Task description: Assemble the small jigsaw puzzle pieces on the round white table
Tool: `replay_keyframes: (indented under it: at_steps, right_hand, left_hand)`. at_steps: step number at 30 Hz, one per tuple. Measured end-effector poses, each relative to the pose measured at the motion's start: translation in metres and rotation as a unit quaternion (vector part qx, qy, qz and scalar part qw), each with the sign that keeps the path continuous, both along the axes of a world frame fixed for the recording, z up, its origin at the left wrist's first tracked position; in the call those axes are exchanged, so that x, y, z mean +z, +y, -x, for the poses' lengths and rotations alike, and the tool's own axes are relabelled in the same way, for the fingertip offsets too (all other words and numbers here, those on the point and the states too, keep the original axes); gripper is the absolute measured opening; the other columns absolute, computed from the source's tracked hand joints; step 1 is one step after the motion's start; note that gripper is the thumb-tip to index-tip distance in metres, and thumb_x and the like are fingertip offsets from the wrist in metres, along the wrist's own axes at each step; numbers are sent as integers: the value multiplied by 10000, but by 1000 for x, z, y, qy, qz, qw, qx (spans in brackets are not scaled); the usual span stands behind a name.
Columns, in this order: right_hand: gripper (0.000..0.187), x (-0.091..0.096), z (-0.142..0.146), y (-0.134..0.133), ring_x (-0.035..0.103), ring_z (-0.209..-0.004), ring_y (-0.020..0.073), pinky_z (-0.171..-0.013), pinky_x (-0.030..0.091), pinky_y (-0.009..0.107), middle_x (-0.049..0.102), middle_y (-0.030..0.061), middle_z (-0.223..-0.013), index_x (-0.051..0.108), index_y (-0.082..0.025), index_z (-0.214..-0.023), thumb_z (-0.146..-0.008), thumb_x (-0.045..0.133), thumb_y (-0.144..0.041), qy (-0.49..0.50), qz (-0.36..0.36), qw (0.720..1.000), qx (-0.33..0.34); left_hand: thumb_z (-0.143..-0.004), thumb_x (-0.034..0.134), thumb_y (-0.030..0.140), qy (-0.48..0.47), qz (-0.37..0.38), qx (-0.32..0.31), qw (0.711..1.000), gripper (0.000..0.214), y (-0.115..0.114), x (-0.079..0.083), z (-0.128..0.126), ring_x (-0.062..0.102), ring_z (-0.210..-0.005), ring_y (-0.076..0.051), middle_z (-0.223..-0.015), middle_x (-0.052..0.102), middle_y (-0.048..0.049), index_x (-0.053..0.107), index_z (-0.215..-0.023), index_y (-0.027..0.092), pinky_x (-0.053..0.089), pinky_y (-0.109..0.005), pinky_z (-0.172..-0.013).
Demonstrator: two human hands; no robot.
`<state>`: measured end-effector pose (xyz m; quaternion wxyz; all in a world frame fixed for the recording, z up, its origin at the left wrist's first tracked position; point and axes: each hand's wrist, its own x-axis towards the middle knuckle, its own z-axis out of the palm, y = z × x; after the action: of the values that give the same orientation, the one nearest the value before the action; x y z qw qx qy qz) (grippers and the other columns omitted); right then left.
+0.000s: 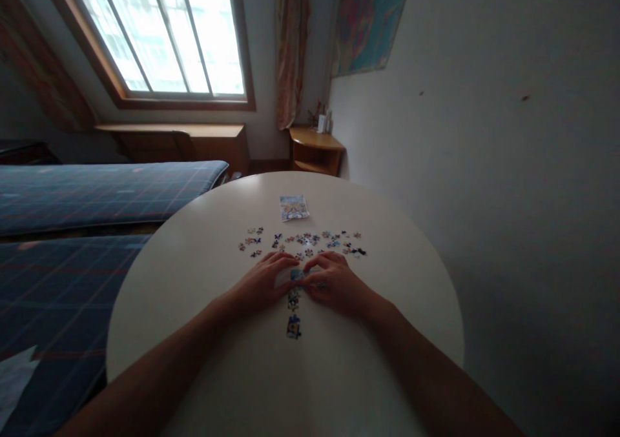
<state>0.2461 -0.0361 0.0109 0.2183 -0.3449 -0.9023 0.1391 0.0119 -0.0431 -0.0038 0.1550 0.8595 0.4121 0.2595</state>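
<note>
My left hand [265,281] and my right hand [334,281] rest side by side on a round white table [203,308], fingertips meeting over a small cluster of joined puzzle pieces [296,274]. Both hands have their fingers curled and pressed down on that cluster. Two more joined bits lie just below the hands, one [293,300] close to the fingers and another [293,327] nearer me. Several loose puzzle pieces [310,240] are scattered in a row beyond the hands. A small printed picture card [293,207] lies further back.
Two beds with blue checked covers [72,195] stand to the left of the table. A wooden corner shelf [316,148] and a long wooden bench [174,139] sit under the window. A plain wall runs along the right.
</note>
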Motion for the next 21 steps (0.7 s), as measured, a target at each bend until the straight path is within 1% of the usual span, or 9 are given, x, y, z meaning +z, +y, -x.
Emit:
replay_keyframes:
  at_steps: [7,11,17,21]
  right_hand:
    - [263,3,-2,0,572,-1086,212,-1047,302,446,703,-4,-1065,743,-410,-1077,-883,665,-251,-24,-23,999,27]
    - [245,4,-2,-1,564,-1110,223,-1045,315,445,699,2,-1093,735,-408,-1099,-912,633,-287,-46,-46,997,36]
    - [232,1,-3,-2,563,-1122,236,-1033,338,444,696,8,-1114,730,-388,-1100,-918,623,-291,-69,-80,994,40]
    - [228,6,-3,-4,552,-1137,239,-1029,345,447,685,19,-1128,720,-374,-1113,-929,607,-297,-90,-98,990,45]
  left_hand:
    - [-911,610,383,10,5,2,1000,374,1,0,1,495,-1250,-260,-1290,604,-81,585,-1248,223,409,-454,-1088]
    - [-903,615,378,5,9,-1,1000,371,1,1,1,488,-1250,-263,-1286,598,-81,591,-1240,225,400,-457,-1093]
    - [-896,630,373,2,14,-6,1000,317,1,2,0,509,-1186,-254,-1194,613,-78,631,-1168,211,419,-435,-1062]
    - [-888,643,353,-5,14,-11,1000,276,1,2,0,508,-1165,-255,-1139,622,-69,648,-1129,220,420,-434,-1048]
